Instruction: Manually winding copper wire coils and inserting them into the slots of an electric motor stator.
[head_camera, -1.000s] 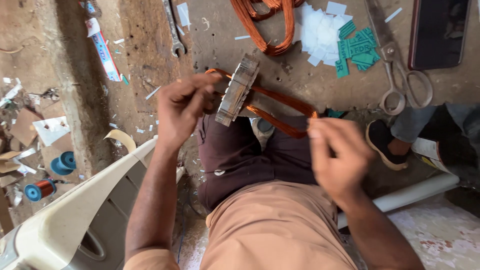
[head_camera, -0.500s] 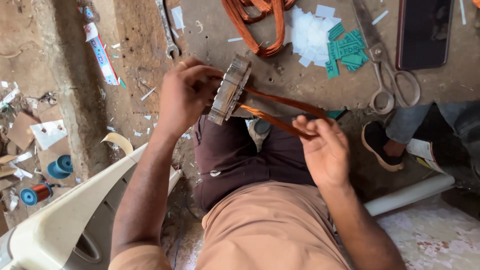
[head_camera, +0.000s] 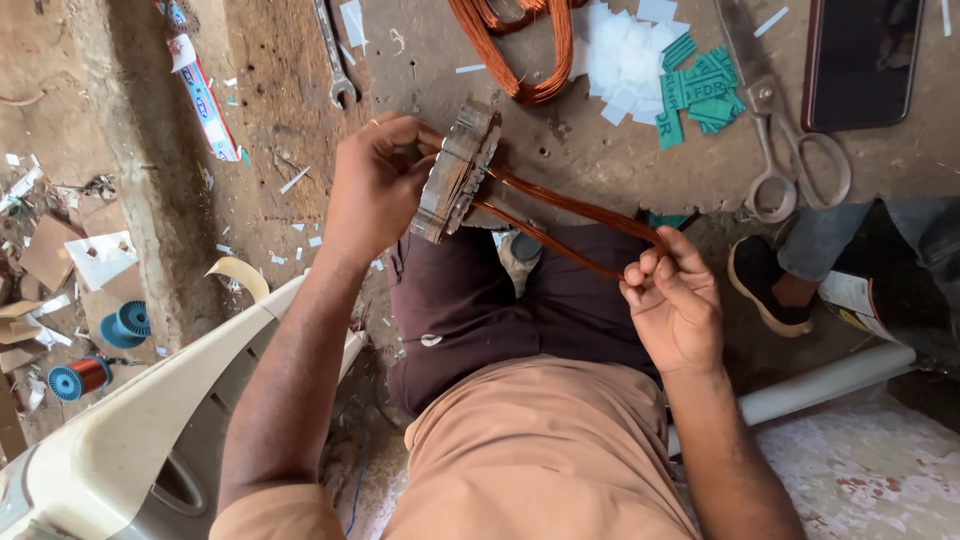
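Note:
My left hand (head_camera: 375, 185) grips a grey laminated metal core (head_camera: 458, 170), held on edge above my lap. A loop of copper wire coil (head_camera: 560, 215) runs out of the core to the right. My right hand (head_camera: 672, 300) pinches the far end of that loop and holds it taut. More coiled copper wire (head_camera: 520, 45) lies on the workbench just beyond the core.
On the bench lie a spanner (head_camera: 332, 50), scissors (head_camera: 790, 160), white paper slips (head_camera: 625, 55), green paper pieces (head_camera: 700, 90) and a dark phone (head_camera: 865, 60). A white plastic chair (head_camera: 110, 440) is at lower left. Wire spools (head_camera: 125, 325) sit on the littered floor. Another person's shoe (head_camera: 765, 285) is at right.
My right hand has slid down and right along the coil, stretching the loop out from the core. My left hand keeps its grip on the core.

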